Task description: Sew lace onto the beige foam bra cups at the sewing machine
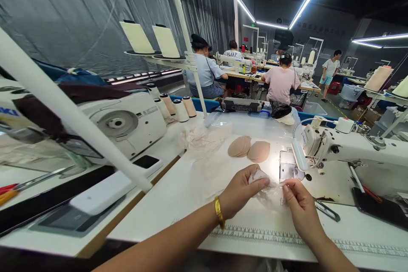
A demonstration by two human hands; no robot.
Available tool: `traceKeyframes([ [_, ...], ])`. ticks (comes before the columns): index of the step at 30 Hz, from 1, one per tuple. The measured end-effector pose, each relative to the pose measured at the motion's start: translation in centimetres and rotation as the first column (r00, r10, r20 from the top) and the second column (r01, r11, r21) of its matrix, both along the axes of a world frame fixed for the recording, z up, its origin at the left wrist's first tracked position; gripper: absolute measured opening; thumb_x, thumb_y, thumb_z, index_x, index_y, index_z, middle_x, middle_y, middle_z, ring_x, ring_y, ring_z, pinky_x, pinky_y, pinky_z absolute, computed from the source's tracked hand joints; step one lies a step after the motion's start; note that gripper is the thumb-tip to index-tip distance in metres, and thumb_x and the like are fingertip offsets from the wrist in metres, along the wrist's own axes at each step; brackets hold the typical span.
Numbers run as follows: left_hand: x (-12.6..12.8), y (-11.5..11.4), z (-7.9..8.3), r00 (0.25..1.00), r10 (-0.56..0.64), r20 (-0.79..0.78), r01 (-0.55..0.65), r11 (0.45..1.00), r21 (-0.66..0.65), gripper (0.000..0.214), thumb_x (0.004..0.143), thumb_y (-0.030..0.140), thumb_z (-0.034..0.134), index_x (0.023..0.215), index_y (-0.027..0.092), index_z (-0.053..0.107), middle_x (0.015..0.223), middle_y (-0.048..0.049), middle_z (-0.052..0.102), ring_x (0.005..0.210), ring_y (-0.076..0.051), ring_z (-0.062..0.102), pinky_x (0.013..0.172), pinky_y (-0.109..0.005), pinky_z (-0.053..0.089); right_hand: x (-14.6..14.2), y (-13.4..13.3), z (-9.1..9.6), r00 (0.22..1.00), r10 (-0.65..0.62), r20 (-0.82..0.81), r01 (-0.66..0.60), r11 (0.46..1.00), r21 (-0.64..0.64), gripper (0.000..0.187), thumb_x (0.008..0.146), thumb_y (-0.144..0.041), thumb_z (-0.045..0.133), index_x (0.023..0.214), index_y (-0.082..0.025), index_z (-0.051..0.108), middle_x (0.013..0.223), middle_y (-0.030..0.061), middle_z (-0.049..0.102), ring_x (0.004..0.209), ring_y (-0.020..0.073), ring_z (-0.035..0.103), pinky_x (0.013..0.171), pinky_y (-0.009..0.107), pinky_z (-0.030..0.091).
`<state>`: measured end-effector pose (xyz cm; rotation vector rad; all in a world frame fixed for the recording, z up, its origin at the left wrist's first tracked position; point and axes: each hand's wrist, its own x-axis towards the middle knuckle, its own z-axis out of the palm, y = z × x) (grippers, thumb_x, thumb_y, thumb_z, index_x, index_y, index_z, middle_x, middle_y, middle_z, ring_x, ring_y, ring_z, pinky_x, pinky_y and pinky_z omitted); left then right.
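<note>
A pale, thin piece of fabric (270, 195) is stretched between my two hands, above the white table in front of the sewing machine (353, 140). My left hand (244, 187), with a gold bracelet at the wrist, is closed on its left part, thumb on top. Thumb and fingers of my right hand (298, 197) pinch its right edge. Beyond the hands lie two stacks of beige, leaf-shaped fabric pieces (259, 151). The machine's lamp lights the needle plate (290, 165) just past my right hand.
A heap of sheer pale fabric (210, 138) lies back left, near thread cones (181, 110). A printed ruler (255, 234) runs along the front edge. Thread snips (327, 210) lie right. A white pole (73, 114) crosses the left side. Several people sit at machines beyond.
</note>
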<state>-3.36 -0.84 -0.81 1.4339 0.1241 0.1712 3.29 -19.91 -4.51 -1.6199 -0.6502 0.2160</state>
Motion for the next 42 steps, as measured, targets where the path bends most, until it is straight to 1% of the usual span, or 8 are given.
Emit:
traceKeyframes([
  [11,-0.1,-1.6,-0.7,0.991,0.089,-0.104,-0.076,0.990,0.117,0.061,0.070,0.071,0.078,0.069,0.021,0.043,0.066,0.0065,0.040,0.062,-0.011,0.035,0.056,-0.023,0.030,-1.0,-0.5,0.8,0.970,-0.146,0.195,0.116,0.980,0.160,0.020,0.101,-0.040,0.059,0.093,-0.025,0.071,0.102,0.0056,0.064,0.103,0.0228,0.060,0.090,0.033,0.051],
  [19,-1.0,-0.6,-0.1,0.965,-0.102,-0.242,0.143,0.977,0.159,0.055,0.075,0.070,0.070,0.074,0.021,0.046,0.070,0.0045,0.048,0.065,-0.014,0.046,0.059,-0.025,0.036,-1.4,-0.3,-0.7,0.904,0.082,-0.419,0.009,0.977,0.211,0.036,0.097,-0.058,0.059,0.087,-0.025,0.054,0.063,-0.0058,0.054,0.054,0.0122,0.046,0.053,0.023,0.039],
  [21,-0.5,0.0,0.0,0.952,-0.132,-0.275,0.238,0.886,0.397,0.044,0.083,0.062,0.064,0.081,0.020,0.053,0.074,0.0025,0.054,0.070,-0.018,0.053,0.063,-0.028,0.042,-0.6,-0.9,-1.1,0.855,0.146,-0.497,-0.075,0.984,0.159,0.039,0.095,-0.062,0.060,0.087,-0.025,0.051,0.054,-0.0087,0.051,0.043,0.0101,0.039,0.045,0.022,0.029],
  [25,2.7,1.9,0.2,0.993,0.048,-0.109,0.084,0.371,0.925,0.029,0.095,0.042,0.059,0.112,0.019,0.061,0.104,-0.0067,0.069,0.093,-0.025,0.065,0.084,-0.037,0.051,2.4,-2.6,-1.3,0.872,0.192,-0.451,-0.193,0.980,0.044,0.041,0.094,-0.063,0.061,0.088,-0.024,0.051,0.055,-0.0088,0.055,0.039,0.0089,0.036,0.045,0.023,0.023],
  [27,5.0,3.0,0.2,0.994,0.104,-0.013,-0.010,0.219,0.976,0.030,0.096,0.031,0.057,0.123,0.017,0.060,0.131,-0.0143,0.065,0.117,-0.030,0.062,0.101,-0.043,0.047,3.5,-3.0,-1.2,0.914,0.158,-0.373,-0.176,0.984,-0.014,0.041,0.095,-0.064,0.059,0.089,-0.024,0.053,0.059,-0.0073,0.057,0.044,0.0102,0.042,0.049,0.024,0.028],
  [33,9.5,5.2,-0.6,0.988,0.154,-0.029,0.018,0.073,0.997,0.019,0.094,0.013,0.052,0.098,0.015,0.070,0.109,-0.0151,0.075,0.103,-0.032,0.070,0.092,-0.043,0.051,3.8,-3.0,-1.8,0.992,0.107,-0.067,-0.111,0.992,-0.060,0.042,0.097,-0.063,0.058,0.084,-0.023,0.058,0.077,-0.0020,0.053,0.071,0.0163,0.048,0.066,0.028,0.038],
  [38,10.1,5.8,-0.6,0.988,0.157,0.002,0.000,-0.008,1.000,0.029,0.094,0.012,0.048,0.076,0.019,0.069,0.087,-0.0109,0.076,0.088,-0.028,0.071,0.080,-0.038,0.051,5.0,-3.0,-1.8,0.934,0.213,-0.286,-0.209,0.977,0.046,0.042,0.093,-0.064,0.061,0.087,-0.022,0.059,0.082,0.0006,0.062,0.072,0.0169,0.054,0.070,0.030,0.042],
  [42,10.6,5.9,0.0,0.986,0.163,0.022,-0.019,-0.019,1.000,0.023,0.091,0.011,0.050,0.082,0.019,0.070,0.087,-0.0118,0.075,0.089,-0.031,0.070,0.079,-0.039,0.050,5.9,-3.4,-1.3,0.964,0.178,-0.197,-0.182,0.983,-0.006,0.044,0.090,-0.065,0.066,0.085,-0.022,0.061,0.084,0.0014,0.067,0.074,0.0175,0.055,0.073,0.031,0.043],
])
